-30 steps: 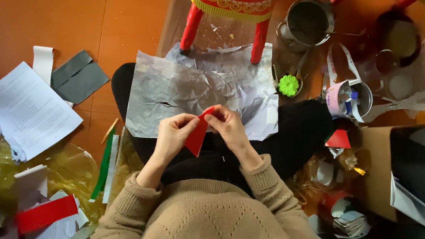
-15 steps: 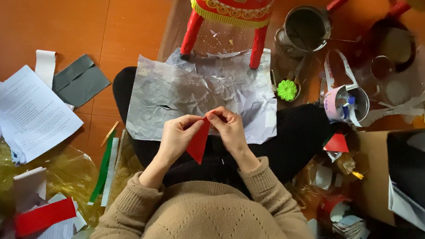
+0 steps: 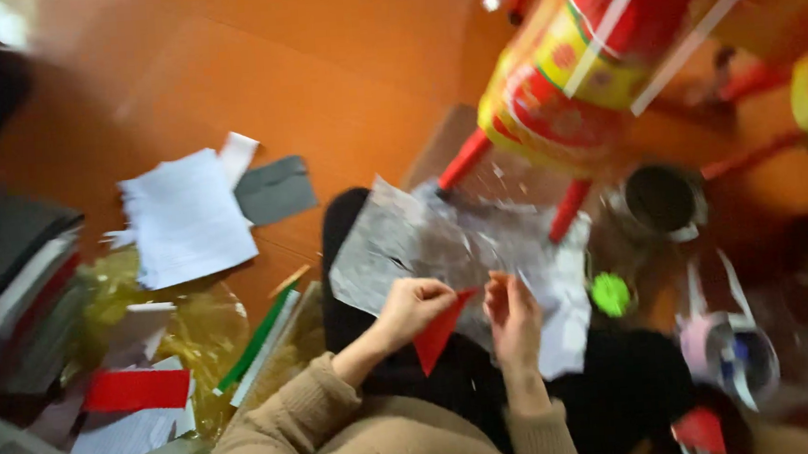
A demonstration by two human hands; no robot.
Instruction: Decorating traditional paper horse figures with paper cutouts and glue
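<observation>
Both hands at one red paper triangle (image 3: pixel 438 334): left hand (image 3: pixel 416 309) pinching its upper edge, right hand (image 3: pixel 514 312) fingers curled, grip unclear, above grey sheet (image 3: pixel 396 251).

Both hands meet over the lap: the left hand (image 3: pixel 416 307) pinches a red paper triangle (image 3: pixel 438 333) at its upper edge, the right hand (image 3: pixel 514 316) just beside it. Under them lies a crinkled silvery sheet (image 3: pixel 406 251). White papers (image 3: pixel 185 219) lie on the orange floor (image 3: pixel 336 61) to the left.
</observation>
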